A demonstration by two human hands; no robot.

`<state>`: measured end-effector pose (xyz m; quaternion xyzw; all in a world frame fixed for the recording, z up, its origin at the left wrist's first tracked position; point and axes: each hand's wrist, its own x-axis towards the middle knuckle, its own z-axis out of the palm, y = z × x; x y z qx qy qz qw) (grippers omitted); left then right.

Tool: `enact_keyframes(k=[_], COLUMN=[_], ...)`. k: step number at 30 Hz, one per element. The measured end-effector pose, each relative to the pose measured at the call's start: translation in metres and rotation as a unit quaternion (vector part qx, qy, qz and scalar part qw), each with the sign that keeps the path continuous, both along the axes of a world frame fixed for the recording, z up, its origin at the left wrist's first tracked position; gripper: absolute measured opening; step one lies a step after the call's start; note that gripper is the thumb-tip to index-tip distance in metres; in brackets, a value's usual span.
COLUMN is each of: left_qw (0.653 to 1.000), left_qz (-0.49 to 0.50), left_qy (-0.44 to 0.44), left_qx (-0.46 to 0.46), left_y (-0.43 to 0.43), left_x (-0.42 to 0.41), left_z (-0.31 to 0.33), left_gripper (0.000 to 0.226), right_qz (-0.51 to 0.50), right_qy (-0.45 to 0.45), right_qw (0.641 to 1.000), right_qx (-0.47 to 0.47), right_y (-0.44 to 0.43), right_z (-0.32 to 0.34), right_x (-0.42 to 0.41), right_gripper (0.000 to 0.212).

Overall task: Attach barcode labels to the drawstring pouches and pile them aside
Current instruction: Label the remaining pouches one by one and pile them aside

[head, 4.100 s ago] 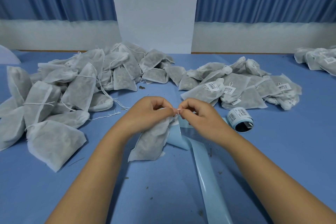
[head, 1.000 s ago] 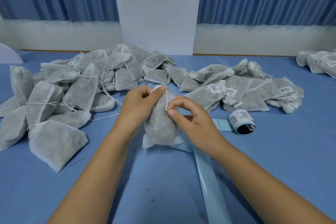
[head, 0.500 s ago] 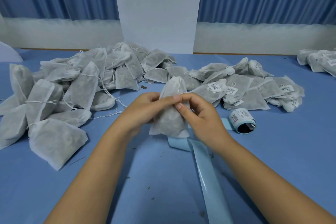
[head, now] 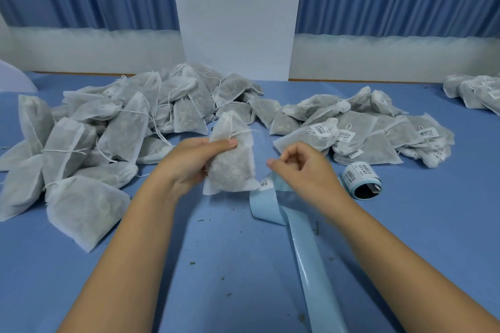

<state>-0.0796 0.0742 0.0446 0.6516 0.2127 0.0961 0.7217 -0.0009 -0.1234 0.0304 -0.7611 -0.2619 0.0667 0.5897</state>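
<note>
Far left: heap of unlabelled white non-woven drawstring pouches [head: 108,130] on the blue table [head: 433,224]. Left hand [head: 194,162] grips one filled white pouch [head: 232,159] upright just above the table, thumb across its front, drawstring loose at the neck. No label on it that I can see. Small white barcode label [head: 265,184] sits on the light-blue backing strip [head: 311,251] right beside the pouch's bottom corner. Right hand [head: 300,167] hovers over the strip, fingers loosely curled, holding nothing. Label roll [head: 361,181] and labelled pile [head: 378,138] further right. Step, I'd say: fetching the label. Next: pinch its edge, peel it clean, fix it at the drawstring as on the piled ones.
</note>
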Motion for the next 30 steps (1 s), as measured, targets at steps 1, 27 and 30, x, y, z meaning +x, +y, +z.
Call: enact_keyframes(k=[1, 27, 30], left_qw=[1.000, 0.923, 0.931], left_qz=[0.001, -0.163, -0.152], left_qy=[0.005, 0.089, 0.077], left_qx=[-0.006, -0.337, -0.323], left_y=[0.003, -0.017, -0.020], left_x=[0.000, 0.008, 0.008], left_z=[-0.001, -0.016, -0.015], left_gripper=[0.020, 0.029, 0.034], right_qz=[-0.001, 0.125, 0.104], right_qy=[-0.017, 0.051, 0.013], right_qw=[0.998, 0.990, 0.994], right_qx=[-0.057, 0.028, 0.019], right_y=[0.000, -0.007, -0.006], right_z=[-0.003, -0.004, -0.006], right_x=[0.000, 0.013, 0.014], right_gripper=[0.028, 0.021, 0.024])
